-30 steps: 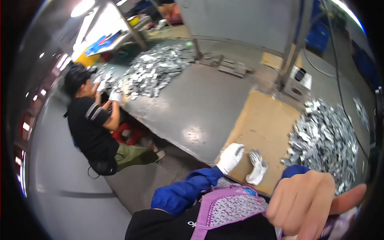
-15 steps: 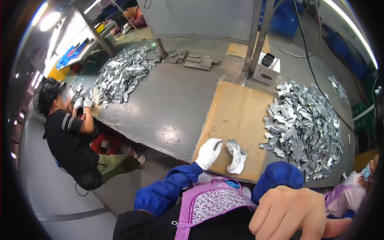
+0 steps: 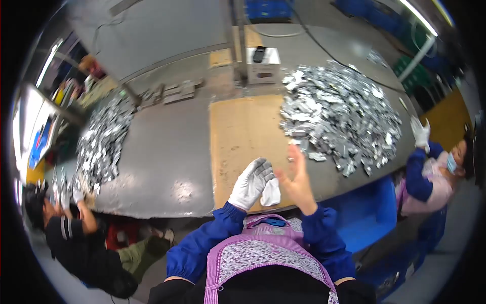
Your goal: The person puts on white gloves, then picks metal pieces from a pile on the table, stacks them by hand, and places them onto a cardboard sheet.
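Note:
My left hand (image 3: 250,184) wears a white glove, palm turned up and inward, its fingers loosely stretched and nothing in them. Bare and a little blurred, my right hand (image 3: 298,183) is held upright opposite it with the fingers extended and the thumb apart. Between the two, a loose white glove (image 3: 271,194) lies near the front edge of a brown cardboard sheet (image 3: 238,121); my left hand partly covers it. A large heap of small silvery metal parts (image 3: 339,114) lies right of the cardboard, beyond my right hand.
A white box (image 3: 263,71) with a black object on top stands behind the cardboard. A blue bin (image 3: 362,215) sits below the table at right. One co-worker (image 3: 428,172) is at the right; another (image 3: 76,243) works by a second metal heap (image 3: 104,142) at left.
My bare right hand has come from close to the camera to over the front of the cardboard, and its fingers have straightened. My left hand has turned palm-up. The view has swung right.

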Demonstrator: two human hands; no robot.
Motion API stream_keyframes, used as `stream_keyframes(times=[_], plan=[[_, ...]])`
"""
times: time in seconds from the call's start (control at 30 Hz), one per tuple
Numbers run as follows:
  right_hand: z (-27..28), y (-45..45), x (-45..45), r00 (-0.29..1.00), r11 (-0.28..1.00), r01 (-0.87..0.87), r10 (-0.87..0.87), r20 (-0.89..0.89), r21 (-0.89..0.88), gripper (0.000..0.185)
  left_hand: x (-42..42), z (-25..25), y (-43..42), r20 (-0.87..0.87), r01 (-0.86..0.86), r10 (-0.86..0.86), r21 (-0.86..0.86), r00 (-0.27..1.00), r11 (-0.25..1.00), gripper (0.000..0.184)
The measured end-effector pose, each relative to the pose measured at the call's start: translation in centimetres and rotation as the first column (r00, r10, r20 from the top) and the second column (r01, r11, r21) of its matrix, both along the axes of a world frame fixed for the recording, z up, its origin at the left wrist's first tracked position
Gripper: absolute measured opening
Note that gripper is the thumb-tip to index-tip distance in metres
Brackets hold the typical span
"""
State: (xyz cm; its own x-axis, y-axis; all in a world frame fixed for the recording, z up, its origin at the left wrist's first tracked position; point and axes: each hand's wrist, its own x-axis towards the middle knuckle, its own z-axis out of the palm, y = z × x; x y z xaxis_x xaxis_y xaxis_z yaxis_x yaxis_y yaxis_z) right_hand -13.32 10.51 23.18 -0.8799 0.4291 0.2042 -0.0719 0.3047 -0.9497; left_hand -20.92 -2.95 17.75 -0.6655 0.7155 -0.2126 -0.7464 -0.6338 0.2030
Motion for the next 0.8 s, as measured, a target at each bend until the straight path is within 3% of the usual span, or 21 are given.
stream_keyframes(times=[0.07,0.13,0.2,0.23,0.27,0.3,0.33,0.4,0.43,0.67,0.8], plan=[[-3.5,-1.8,1.4,0.999,0.897,0.019,-0.039,-0.037,-0.441,0.060,1.2,0.0,1.5,-0.009,0.106,-0.106,0.001,0.994,0.994,0.025],[-1.8,-2.2,2.9,0.976,0.961,0.207,-0.215,-0.026,-0.184,0.037,3.0,-0.5,3.0,0.058,0.254,-0.257,0.059,0.965,0.965,0.024],[-3.3,-1.8,3.8,0.932,0.887,0.346,-0.362,0.004,-0.306,0.024,4.7,-1.1,3.9,-0.054,0.263,-0.265,-0.042,0.963,0.964,0.025],[-4.7,-1.4,4.1,0.909,0.879,0.370,-0.409,-0.077,-0.300,0.022,5.1,-1.4,4.2,-0.001,0.349,-0.349,0.036,0.937,0.936,0.025],[-5.1,-0.9,5.2,0.910,0.884,0.404,-0.416,0.001,-0.236,0.022,5.4,-1.7,4.7,0.052,0.414,-0.422,0.114,0.905,0.903,0.025],[-5.5,-0.9,5.9,0.891,0.831,0.429,-0.453,0.017,-0.354,0.022,5.9,-0.7,5.1,0.014,0.453,-0.455,0.069,0.891,0.889,0.024],[-6.0,-0.8,6.7,0.879,0.772,0.434,-0.477,0.029,-0.464,0.023,6.2,-1.6,5.6,0.022,0.406,-0.406,-0.023,0.914,0.913,0.023],[-7.0,-0.5,8.0,0.874,0.756,0.459,-0.480,0.082,-0.466,0.025,6.8,-2.3,6.1,0.044,0.464,-0.462,-0.019,0.886,0.886,0.024],[-7.0,-0.3,8.6,0.872,0.797,0.479,-0.480,0.094,-0.368,0.024,6.9,-3.6,6.2,0.042,0.537,-0.537,0.010,0.842,0.843,0.026],[-10.3,2.5,7.6,0.843,0.677,0.422,-0.537,-0.013,-0.602,0.023,9.3,-2.0,8.3,-0.077,0.461,-0.467,-0.081,0.881,0.884,0.046],[-11.0,3.3,6.8,0.879,0.702,0.362,-0.476,-0.026,-0.614,0.028,9.6,-1.2,8.3,-0.182,0.392,-0.416,-0.155,0.891,0.907,0.059]])
